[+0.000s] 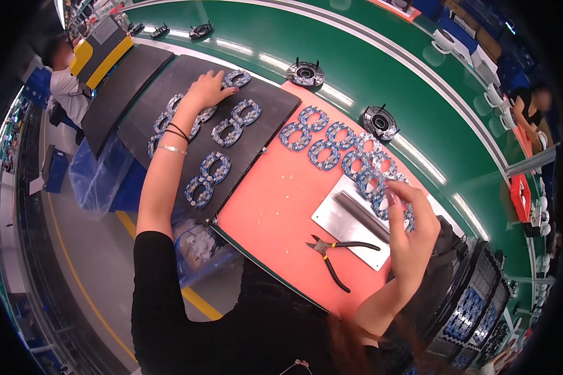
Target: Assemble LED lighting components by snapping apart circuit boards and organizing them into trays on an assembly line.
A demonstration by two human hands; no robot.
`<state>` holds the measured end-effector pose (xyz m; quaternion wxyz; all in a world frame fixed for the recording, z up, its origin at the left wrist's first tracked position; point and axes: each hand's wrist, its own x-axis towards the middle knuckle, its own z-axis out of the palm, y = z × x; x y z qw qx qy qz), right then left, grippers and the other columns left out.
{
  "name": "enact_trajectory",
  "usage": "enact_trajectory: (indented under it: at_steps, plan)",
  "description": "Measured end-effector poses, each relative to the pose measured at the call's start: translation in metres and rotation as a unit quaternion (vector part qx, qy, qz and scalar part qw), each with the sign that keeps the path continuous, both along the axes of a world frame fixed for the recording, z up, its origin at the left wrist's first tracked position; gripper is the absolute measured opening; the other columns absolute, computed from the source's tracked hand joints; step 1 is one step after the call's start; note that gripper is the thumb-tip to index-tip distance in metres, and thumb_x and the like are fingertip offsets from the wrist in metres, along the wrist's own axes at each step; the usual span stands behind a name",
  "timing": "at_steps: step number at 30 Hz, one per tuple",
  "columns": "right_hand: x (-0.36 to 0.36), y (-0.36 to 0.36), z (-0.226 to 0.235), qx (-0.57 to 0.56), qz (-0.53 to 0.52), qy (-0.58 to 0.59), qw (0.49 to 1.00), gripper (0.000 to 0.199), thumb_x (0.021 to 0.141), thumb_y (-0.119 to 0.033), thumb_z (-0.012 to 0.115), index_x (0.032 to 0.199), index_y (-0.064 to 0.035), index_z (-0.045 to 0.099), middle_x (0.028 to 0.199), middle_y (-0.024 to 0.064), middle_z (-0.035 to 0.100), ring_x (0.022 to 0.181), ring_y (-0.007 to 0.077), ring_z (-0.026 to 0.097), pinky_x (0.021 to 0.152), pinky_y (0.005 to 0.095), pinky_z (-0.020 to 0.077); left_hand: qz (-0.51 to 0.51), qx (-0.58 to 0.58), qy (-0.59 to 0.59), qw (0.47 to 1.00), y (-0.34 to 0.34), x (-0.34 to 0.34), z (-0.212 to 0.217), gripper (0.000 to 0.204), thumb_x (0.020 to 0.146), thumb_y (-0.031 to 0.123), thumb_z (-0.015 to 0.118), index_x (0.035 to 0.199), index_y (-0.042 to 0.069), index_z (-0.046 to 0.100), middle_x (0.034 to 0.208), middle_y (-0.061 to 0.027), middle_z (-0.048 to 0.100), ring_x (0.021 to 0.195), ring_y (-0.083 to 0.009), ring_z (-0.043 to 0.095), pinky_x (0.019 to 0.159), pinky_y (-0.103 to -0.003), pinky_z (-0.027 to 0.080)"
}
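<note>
On the black mat (166, 78), my left hand (205, 92) is closed around the near end of a figure-eight circuit board (238, 79) at the far edge. Similar boards (214, 170) lie around it, some partly behind my wrist. My right hand (414, 212) pinches another figure-eight board (372, 185) between thumb and fingers, above a metal plate with a dark bar (360, 215). That board overlaps others behind it, so its outline is hard to separate. Black-and-yellow-handled cutters (322, 245) lie with jaws apart between the plate and my body.
Several paired ring boards (324, 154) line the far side of the orange mat (263, 200). Black round housings (380, 122) with upright prongs stand on the green conveyor (350, 62). Black trays of boards (472, 312) are at right. Two people work farther off.
</note>
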<state>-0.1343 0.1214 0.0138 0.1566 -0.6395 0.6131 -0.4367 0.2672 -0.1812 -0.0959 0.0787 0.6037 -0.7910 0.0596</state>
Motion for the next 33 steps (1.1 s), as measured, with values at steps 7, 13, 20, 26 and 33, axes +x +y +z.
enact_trajectory:
  at_steps: [7,13,20,26,33]
  plan:
    - [0.018,-0.026,0.006,-0.054,0.100,0.007,0.994,0.014,0.083,-0.002,0.066,0.097,-0.0007,0.067,0.085,0.0118,0.068,0.079,0.0260,0.065,0.073,0.0343,0.0471,-0.025,0.012,0.102,0.994,-0.012,-0.005,0.004,0.065,0.071,0.036,0.080,0.123,0.000,0.062,0.108,-0.0216,0.062,0.101,-0.0373,0.062,0.090,-0.041,0.050]
    - [0.068,-0.074,0.019,-0.089,0.161,-0.132,0.974,0.026,0.097,-0.015,0.056,0.117,0.0018,0.061,0.097,0.0104,0.067,0.085,0.0153,0.063,0.075,0.0284,0.0480,-0.179,-0.044,0.453,0.872,0.083,-0.076,0.101,0.066,0.074,0.024,0.079,0.131,0.001,0.057,0.102,-0.0109,0.060,0.091,-0.0219,0.061,0.079,-0.030,0.050]
    - [0.111,-0.102,0.038,-0.235,-0.027,-0.452,0.860,0.037,0.106,-0.040,0.036,0.103,-0.0046,0.047,0.089,0.0078,0.054,0.067,0.0125,0.057,0.053,0.0242,0.0477,-0.299,-0.143,0.422,0.844,0.191,-0.189,0.151,0.084,0.073,0.011,0.078,0.146,-0.002,0.037,0.117,-0.0184,0.049,0.104,-0.0327,0.053,0.091,-0.038,0.046]
    - [0.059,-0.103,0.012,-0.349,-0.167,-0.365,0.847,0.045,0.106,-0.045,0.034,0.089,-0.0046,0.044,0.073,0.0042,0.051,0.063,0.0106,0.048,0.060,0.0233,0.0409,-0.416,0.073,0.571,0.704,0.181,-0.244,0.139,0.052,0.091,0.011,0.053,0.139,-0.005,0.041,0.115,-0.0180,0.050,0.102,-0.0285,0.053,0.091,-0.035,0.043]
    - [0.039,-0.088,-0.035,-0.317,-0.054,-0.185,0.929,0.029,0.102,-0.027,0.049,0.091,-0.0006,0.053,0.085,0.0124,0.059,0.076,0.0252,0.061,0.068,0.0342,0.0510,-0.198,-0.048,0.723,0.660,0.174,-0.287,0.070,0.041,0.098,0.040,0.053,0.094,-0.001,0.056,0.081,-0.0035,0.058,0.069,-0.0077,0.055,0.058,-0.020,0.044]
